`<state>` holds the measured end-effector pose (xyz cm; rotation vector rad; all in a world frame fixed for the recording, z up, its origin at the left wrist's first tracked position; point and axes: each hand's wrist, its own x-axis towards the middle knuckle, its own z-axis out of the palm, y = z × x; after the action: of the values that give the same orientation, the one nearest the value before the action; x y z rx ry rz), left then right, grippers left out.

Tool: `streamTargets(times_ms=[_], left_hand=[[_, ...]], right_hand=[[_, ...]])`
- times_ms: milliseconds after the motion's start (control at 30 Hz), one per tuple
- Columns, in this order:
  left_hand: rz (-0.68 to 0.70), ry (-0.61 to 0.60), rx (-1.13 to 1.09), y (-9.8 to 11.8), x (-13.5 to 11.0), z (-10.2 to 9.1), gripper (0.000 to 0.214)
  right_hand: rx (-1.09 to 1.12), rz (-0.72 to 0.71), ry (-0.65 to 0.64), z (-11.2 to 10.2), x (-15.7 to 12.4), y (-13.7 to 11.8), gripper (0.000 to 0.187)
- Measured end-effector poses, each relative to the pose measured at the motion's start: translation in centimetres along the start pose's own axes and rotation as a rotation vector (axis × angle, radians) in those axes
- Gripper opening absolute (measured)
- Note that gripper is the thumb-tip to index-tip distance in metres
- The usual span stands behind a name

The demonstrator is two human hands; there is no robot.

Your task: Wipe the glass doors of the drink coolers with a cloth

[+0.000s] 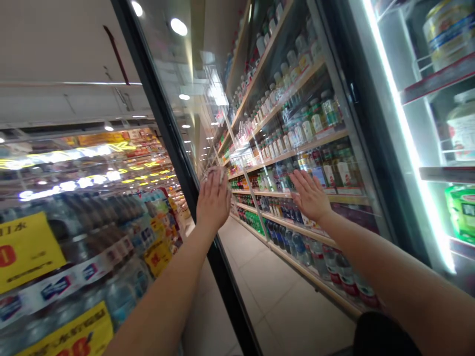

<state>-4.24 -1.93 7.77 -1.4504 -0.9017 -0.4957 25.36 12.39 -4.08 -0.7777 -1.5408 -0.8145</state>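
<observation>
Here, the left hand (214, 202) overlaps the door's edge (174, 143).

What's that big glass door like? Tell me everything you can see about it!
The glass door looks tall, clear and shiny, with a thick dark frame that slants across the picture. It stands open beside lit cooler shelves. Bright lights and rows of bottles show in its pane. The left hand seems to press near the frame's edge; the right hand is spread by the glass, but I can't tell if it touches.
</observation>
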Motion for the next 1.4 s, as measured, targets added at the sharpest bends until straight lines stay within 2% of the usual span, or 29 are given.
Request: streamTargets(times_ms=[33, 67, 100, 200, 267, 333, 400, 500, 567, 600, 700, 767, 833, 900, 933, 967, 1033, 1133, 1200, 1300, 1400], left_hand=[[-0.094, 0.031, 0.011, 0.0, 0.4, 0.1, 0.061], [-0.126, 0.045, 0.01, 0.3, 0.6, 0.3, 0.062], [-0.092, 0.04, -0.005, 0.7, 0.8, 0.4, 0.063], [0.194, -0.025, -0.055, 1.7, 1.2, 0.4, 0.066], [0.306, -0.05, -0.041, 1.2, 2.0, 0.2, 0.063], [0.249, -0.015, 0.011, -0.6, 3.6, -0.1, 0.059], [0.088, 0.058, 0.047, -2.9, 5.8, -0.3, 0.056], [-0.136, 0.17, 0.034, -5.0, 8.7, 0.0, 0.058], [-0.175, 0.202, 0.01, -4.7, 9.5, 0.5, 0.059], [-0.138, 0.188, 0.0, -4.2, 9.7, 0.6, 0.058], [0.123, 0.055, -0.007, -2.8, 9.7, 0.6, 0.051], [0.198, 0.003, 0.007, -3.3, 10.1, 0.1, 0.05], [0.055, 0.045, 0.024, -4.7, 11.0, -0.3, 0.052], [-0.173, 0.121, 0.029, -5.8, 12.0, -0.4, 0.057], [-0.24, 0.144, 0.027, -6.0, 12.4, -0.3, 0.059], [-0.247, 0.148, 0.021, -5.9, 12.7, -0.2, 0.059], [-0.09, 0.095, -0.005, -4.9, 12.9, 0.0, 0.056], [0.19, 0.022, -0.028, -3.2, 12.6, -0.1, 0.051], [0.274, 0.014, -0.017, -3.1, 12.6, -0.4, 0.05], [0.249, 0.028, 0.02, -4.7, 13.2, -1.1, 0.05], [0.007, 0.132, 0.023, -6.7, 14.3, -1.3, 0.052]], right_hand=[[-0.003, -0.006, 0.014, -0.1, 0.2, -0.1, 0.056], [-0.002, -0.001, 0.027, -0.2, 0.5, -0.1, 0.055], [0.004, 0.014, 0.039, -0.4, 1.2, -0.3, 0.055], [0.037, 0.073, 0.076, -0.8, 4.8, -0.9, 0.055], [0.048, 0.081, 0.085, -0.8, 7.9, -1.4, 0.057], [0.04, 0.09, 0.081, -0.6, 10.6, -1.9, 0.057], [0.03, 0.11, 0.08, -0.3, 12.3, -2.2, 0.058], [0.033, 0.12, 0.089, 0.3, 12.9, -2.2, 0.058], [0.04, 0.111, 0.085, 0.4, 12.7, -2.0, 0.059], [0.041, 0.107, 0.08, 0.3, 12.6, -2.0, 0.059], [0.037, 0.101, 0.069, 0.1, 12.5, -1.9, 0.059], [0.033, 0.104, 0.068, 0.0, 12.5, -1.9, 0.059], [0.038, 0.102, 0.066, 0.0, 12.4, -1.9, 0.059], [0.048, 0.1, 0.065, 0.0, 12.2, -1.9, 0.059], [0.053, 0.1, 0.067, 0.0, 12.1, -1.9, 0.059], [0.058, 0.103, 0.07, -0.1, 12.2, -1.9, 0.059], [0.072, 0.111, 0.086, -0.4, 12.9, -2.0, 0.058], [0.119, 0.15, 0.147, -1.0, 15.5, -2.2, 0.053], [0.155, 0.183, 0.181, -1.3, 17.6, -2.3, 0.052], [0.169, 0.209, 0.131, -1.4, 19.5, -2.4, 0.057], [0.142, 0.228, 0.061, -1.3, 19.6, -2.5, 0.06]])
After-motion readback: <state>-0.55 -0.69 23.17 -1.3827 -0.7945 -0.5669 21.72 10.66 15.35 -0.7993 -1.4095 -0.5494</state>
